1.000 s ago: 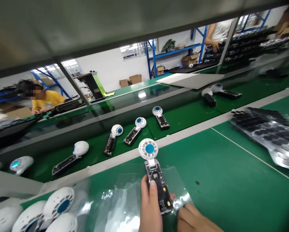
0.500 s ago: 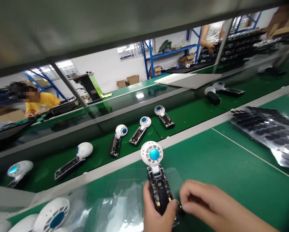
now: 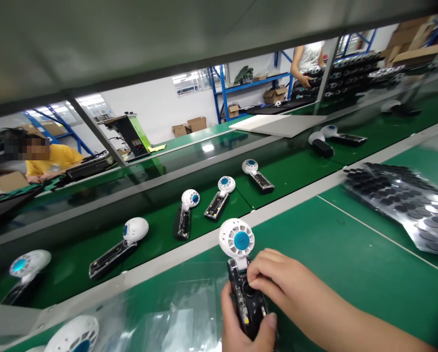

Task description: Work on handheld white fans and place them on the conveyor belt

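Observation:
My left hand [image 3: 246, 327] grips the black open handle of a small hand-held fan [image 3: 241, 264] with a white round head and a blue centre, held upright over the green bench. My right hand [image 3: 277, 283] reaches across from the right, fingers pinched together on the upper part of the handle, just below the fan head. What the fingertips press there is too small to make out.
Several more fans [image 3: 219, 195] lie on the green conveyor belt [image 3: 285, 176] beyond the grey rail. A sheet of black round pads [image 3: 398, 195] lies at the right. White fan heads [image 3: 74, 335] and clear plastic bags [image 3: 175, 318] sit at the lower left. Other people work in the background.
My right hand has come up from the lower right and now pinches the upper handle. The fans on the belt have shifted to the right.

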{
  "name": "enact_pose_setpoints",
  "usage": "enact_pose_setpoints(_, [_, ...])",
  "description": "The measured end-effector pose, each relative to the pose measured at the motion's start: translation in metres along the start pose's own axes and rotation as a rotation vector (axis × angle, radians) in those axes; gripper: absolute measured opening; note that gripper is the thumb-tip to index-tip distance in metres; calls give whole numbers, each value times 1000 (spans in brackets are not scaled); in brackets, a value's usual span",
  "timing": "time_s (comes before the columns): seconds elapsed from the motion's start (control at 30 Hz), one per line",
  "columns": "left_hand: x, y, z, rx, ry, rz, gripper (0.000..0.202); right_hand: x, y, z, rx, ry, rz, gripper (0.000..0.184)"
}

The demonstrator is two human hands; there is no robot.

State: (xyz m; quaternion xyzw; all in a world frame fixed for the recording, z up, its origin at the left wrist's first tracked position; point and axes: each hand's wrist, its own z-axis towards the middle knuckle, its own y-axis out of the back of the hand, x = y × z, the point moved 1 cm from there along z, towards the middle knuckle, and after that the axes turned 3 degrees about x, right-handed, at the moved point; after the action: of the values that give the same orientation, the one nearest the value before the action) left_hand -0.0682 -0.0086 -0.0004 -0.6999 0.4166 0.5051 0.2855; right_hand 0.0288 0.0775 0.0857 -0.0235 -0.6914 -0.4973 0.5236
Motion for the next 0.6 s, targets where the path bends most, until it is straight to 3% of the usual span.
enact_pose_setpoints(0.27, [2, -1, 1, -48, -17, -43, 71, 1, 0, 0, -10, 52, -42, 20])
enact_pose_setpoints(0.43, [-14, -5, -4, -69, -1, 13, 72, 5, 1, 0, -3, 87, -156, 21])
enact_pose_setpoints(0.6, [-27, -7, -9, -31, 3, 33, 71, 3, -4, 0, -62, 213, -332, 19])
